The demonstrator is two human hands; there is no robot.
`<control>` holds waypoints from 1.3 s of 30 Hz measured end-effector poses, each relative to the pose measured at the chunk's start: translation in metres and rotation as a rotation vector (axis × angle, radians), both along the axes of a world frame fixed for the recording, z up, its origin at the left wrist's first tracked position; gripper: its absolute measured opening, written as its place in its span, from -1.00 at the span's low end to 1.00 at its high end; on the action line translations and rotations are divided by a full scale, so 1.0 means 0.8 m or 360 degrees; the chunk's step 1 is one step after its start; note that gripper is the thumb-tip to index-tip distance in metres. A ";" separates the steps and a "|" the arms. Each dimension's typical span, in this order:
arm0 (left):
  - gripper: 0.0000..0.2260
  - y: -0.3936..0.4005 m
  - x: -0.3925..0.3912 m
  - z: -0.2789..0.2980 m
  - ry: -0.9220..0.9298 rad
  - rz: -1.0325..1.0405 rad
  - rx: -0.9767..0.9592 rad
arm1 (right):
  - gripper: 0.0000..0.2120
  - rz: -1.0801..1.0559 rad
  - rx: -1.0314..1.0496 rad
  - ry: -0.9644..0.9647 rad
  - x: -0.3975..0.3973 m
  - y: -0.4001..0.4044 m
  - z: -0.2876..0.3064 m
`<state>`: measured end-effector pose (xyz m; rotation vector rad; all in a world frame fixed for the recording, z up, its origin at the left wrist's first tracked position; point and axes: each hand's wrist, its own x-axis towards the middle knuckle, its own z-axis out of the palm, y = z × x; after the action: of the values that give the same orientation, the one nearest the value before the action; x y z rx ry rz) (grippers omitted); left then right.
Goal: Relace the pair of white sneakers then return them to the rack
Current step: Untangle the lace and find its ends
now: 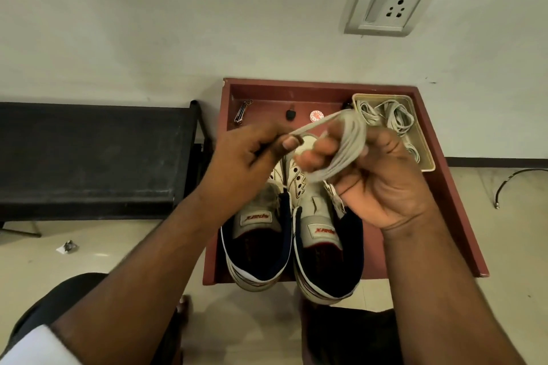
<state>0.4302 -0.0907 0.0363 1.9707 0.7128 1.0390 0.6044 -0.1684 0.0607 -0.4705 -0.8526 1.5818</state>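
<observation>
Two white sneakers with navy collars stand side by side on a small red-brown table (462, 216), heels toward me: the left sneaker (256, 249) and the right sneaker (326, 258). Both show bare eyelets. Above them my right hand (382, 184) holds a coiled white shoelace (345, 151) wound round its fingers. My left hand (249, 157) pinches one end of that lace between thumb and forefinger, stretched toward the coil. The sneakers' toes are hidden behind my hands.
A cream tray (427, 157) with more white laces sits at the table's far right. Keys (241, 111), a small dark object (290, 115) and a round badge (316, 115) lie at the back. A black bench (89, 154) stands on the left. A wall socket (388, 6) is above.
</observation>
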 end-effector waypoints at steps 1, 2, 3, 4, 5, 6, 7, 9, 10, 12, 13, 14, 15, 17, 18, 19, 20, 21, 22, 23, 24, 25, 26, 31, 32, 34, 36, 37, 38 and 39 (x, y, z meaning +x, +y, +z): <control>-0.71 -0.003 0.003 -0.003 0.0035 -0.0017 -0.0068 | -0.76 -0.0072 0.0054 0.0149 0.000 0.004 0.001; -0.63 -0.007 0.006 -0.005 0.0056 -0.0044 -0.0123 | -0.75 -0.0177 0.0107 0.0302 0.001 0.007 0.001; -0.61 -0.010 0.009 -0.005 0.0073 -0.0080 -0.0145 | -0.74 -0.0323 0.0135 0.0434 0.003 0.009 0.003; -0.62 -0.012 0.011 -0.004 0.0099 -0.0123 -0.0122 | -0.73 -0.0500 0.0132 0.0522 0.007 0.011 0.004; -0.65 -0.013 0.012 -0.004 0.0139 -0.0167 -0.0065 | -0.74 -0.0685 0.0109 0.0543 0.009 0.012 0.008; -0.67 -0.013 0.011 -0.005 0.0188 -0.0203 0.0001 | -0.74 -0.0853 0.0059 0.0488 0.011 0.012 0.009; -0.68 -0.012 0.010 -0.005 0.0234 -0.0225 0.0062 | -0.75 -0.0992 -0.0012 0.0352 0.011 0.012 0.009; -0.70 -0.008 0.006 -0.006 0.0282 -0.0232 0.0164 | -0.77 -0.1209 -0.0200 -0.0179 0.013 0.011 -0.001; -0.71 -0.006 0.004 -0.005 0.0282 -0.0224 0.0208 | -0.80 -0.1283 -0.0269 -0.0596 0.013 0.010 -0.008; -0.73 -0.003 0.002 -0.004 0.0265 -0.0179 0.0295 | -0.80 -0.1164 -0.0302 -0.1480 0.013 0.010 -0.025; -0.76 0.000 0.000 -0.003 0.0256 -0.0146 0.0333 | -0.77 -0.0935 -0.0289 -0.1774 0.013 0.010 -0.033; -0.80 0.002 -0.002 -0.003 0.0245 -0.0107 0.0356 | -0.75 -0.0677 -0.0302 -0.1927 0.012 0.010 -0.036; -0.83 0.005 -0.003 -0.003 0.0225 -0.0065 0.0352 | -0.78 -0.0447 -0.0341 -0.1960 0.011 0.010 -0.037; -0.88 0.007 -0.005 -0.003 0.0131 0.0018 0.0236 | -0.80 -0.0165 -0.0414 -0.1760 0.007 0.010 -0.032; -0.90 0.007 -0.006 -0.002 0.0063 0.0059 0.0143 | -0.80 -0.0101 -0.0423 -0.1548 0.005 0.008 -0.027; -0.91 0.007 -0.005 0.000 -0.0007 0.0102 0.0057 | -0.79 -0.0067 -0.0437 -0.1293 0.003 0.005 -0.020; -0.93 0.006 -0.004 0.003 -0.0066 0.0146 -0.0009 | -0.79 -0.0041 -0.0465 -0.1031 0.002 0.003 -0.012; -0.94 0.006 -0.004 0.004 -0.0103 0.0184 -0.0060 | -0.78 -0.0004 -0.0495 -0.0803 0.000 0.001 -0.006; -0.94 0.006 -0.003 0.005 -0.0119 0.0210 -0.0115 | -0.78 0.0030 -0.0503 -0.0638 -0.001 0.000 -0.003; -0.93 0.008 -0.003 0.003 -0.0128 0.0223 -0.0181 | -0.77 0.0053 -0.0485 -0.0526 -0.003 -0.001 -0.002; -0.92 0.009 -0.002 0.001 -0.0137 0.0219 -0.0243 | -0.76 0.0059 -0.0445 -0.0441 -0.005 -0.002 -0.003; -0.92 0.009 -0.002 -0.003 -0.0140 0.0205 -0.0283 | -0.76 0.0043 -0.0393 -0.0343 -0.006 -0.001 -0.003; -0.91 0.009 -0.001 -0.005 -0.0117 0.0185 -0.0286 | -0.75 -0.0004 -0.0330 -0.0213 -0.007 0.000 -0.003; -0.80 -0.002 0.012 -0.014 0.0273 -0.0010 -0.0028 | -0.74 -0.0632 -0.0278 0.0265 -0.021 0.016 -0.004; -0.77 -0.004 0.013 -0.016 0.0330 -0.0037 0.0026 | -0.75 -0.0772 -0.0309 0.0203 -0.022 0.020 -0.007; -0.72 -0.005 0.013 -0.017 0.0453 -0.0042 0.0095 | -0.79 -0.0999 -0.0351 -0.0147 -0.021 0.023 -0.017; -0.72 -0.004 0.010 -0.016 0.0509 -0.0023 0.0137 | -0.82 -0.1096 -0.0384 -0.0659 -0.019 0.023 -0.027; -0.74 -0.003 0.009 -0.016 0.0524 -0.0018 0.0196 | -0.82 -0.1072 -0.0409 -0.0861 -0.019 0.023 -0.030; -0.78 -0.002 0.008 -0.016 0.0544 -0.0002 0.0283 | -0.82 -0.1026 -0.0436 -0.1004 -0.020 0.023 -0.032; -0.81 0.000 0.007 -0.016 0.0569 0.0025 0.0367 | -0.82 -0.0960 -0.0462 -0.1092 -0.022 0.023 -0.034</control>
<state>0.4359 -0.0909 0.0237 2.3896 0.8290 0.8133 0.5867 -0.1500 0.0337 -1.3917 -0.8642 0.9721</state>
